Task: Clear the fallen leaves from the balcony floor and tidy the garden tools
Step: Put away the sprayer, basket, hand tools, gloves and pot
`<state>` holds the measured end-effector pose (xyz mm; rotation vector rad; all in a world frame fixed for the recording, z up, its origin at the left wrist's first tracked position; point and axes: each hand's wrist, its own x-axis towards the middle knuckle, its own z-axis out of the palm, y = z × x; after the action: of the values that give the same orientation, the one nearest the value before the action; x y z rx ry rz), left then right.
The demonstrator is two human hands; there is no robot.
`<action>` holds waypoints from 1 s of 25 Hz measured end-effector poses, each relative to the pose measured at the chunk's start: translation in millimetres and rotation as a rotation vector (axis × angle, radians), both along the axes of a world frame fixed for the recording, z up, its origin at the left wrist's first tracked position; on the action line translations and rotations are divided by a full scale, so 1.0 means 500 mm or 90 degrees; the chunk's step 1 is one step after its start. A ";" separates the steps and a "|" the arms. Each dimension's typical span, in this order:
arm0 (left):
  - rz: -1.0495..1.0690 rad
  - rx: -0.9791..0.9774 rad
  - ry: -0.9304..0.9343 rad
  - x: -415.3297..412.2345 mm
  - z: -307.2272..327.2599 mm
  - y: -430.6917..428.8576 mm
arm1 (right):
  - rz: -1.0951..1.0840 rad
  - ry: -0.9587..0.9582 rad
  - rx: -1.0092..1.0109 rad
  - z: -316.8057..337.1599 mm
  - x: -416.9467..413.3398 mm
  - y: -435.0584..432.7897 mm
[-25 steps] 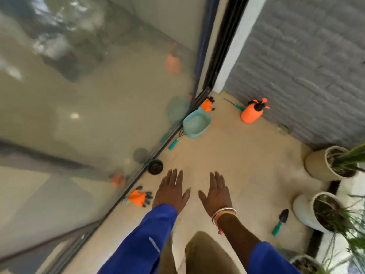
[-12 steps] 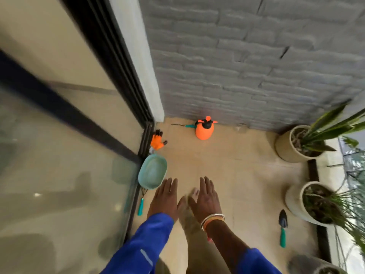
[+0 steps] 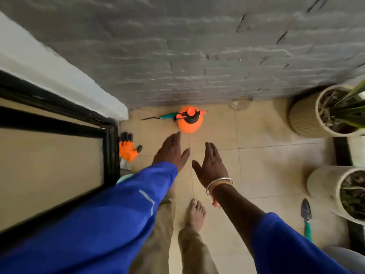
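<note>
An orange pressure sprayer [image 3: 190, 122] stands on the beige floor tiles against the grey brick wall, and a teal-handled tool [image 3: 166, 116] lies beside it. My left hand [image 3: 172, 150] is open, fingers stretched toward the sprayer, fingertips just short of it. My right hand [image 3: 211, 164] with bangles at the wrist is also open and empty, a little further back. An orange glove with black fingertips [image 3: 128, 148] lies by the door frame at left. A trowel with a green handle [image 3: 306, 218] lies at the right. No leaves show on the floor.
The black sliding-door frame [image 3: 110, 153] and glass run along the left. A ribbed beige pot [image 3: 308, 115] and a white pot [image 3: 324, 184] with plants stand at the right. A teal basin edge [image 3: 122, 177] peeks out under my left sleeve. My bare foot [image 3: 196, 213] is below.
The view has moved forward toward the brick wall. The sprayer is now much closer, and both open hands have reached nearer to it. The teal basin has slipped under my left arm.
</note>
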<state>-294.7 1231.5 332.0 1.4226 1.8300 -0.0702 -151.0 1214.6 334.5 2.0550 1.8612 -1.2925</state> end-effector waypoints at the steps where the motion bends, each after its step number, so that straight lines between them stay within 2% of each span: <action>1: 0.013 0.004 -0.009 -0.010 -0.058 0.050 | -0.016 0.013 -0.016 -0.064 -0.017 0.034; 4: 0.000 0.036 -0.035 -0.049 -0.185 0.157 | -0.105 0.069 -0.089 -0.210 -0.081 0.113; 7: -0.041 0.057 -0.116 -0.069 -0.255 0.235 | -0.313 0.141 -0.112 -0.290 -0.153 0.176; 9: -0.076 0.054 -0.143 -0.062 -0.277 0.276 | -0.403 0.187 -0.118 -0.323 -0.191 0.210; 13: -0.184 0.039 -0.067 -0.028 -0.310 0.324 | -0.488 0.236 -0.138 -0.353 -0.214 0.264; 18: -0.177 0.059 -0.008 -0.004 -0.320 0.342 | -0.654 0.298 -0.150 -0.364 -0.189 0.258; 22: -0.178 0.085 -0.101 0.042 -0.287 0.295 | -0.685 0.290 -0.054 -0.344 -0.138 0.209; 25: -0.212 0.118 -0.172 0.101 -0.250 0.258 | -0.723 0.342 -0.030 -0.300 -0.087 0.152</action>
<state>-244.3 1360.5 207.0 1.7633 1.3975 0.1214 -194.4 1290.5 184.3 3.0628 0.5496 -2.2011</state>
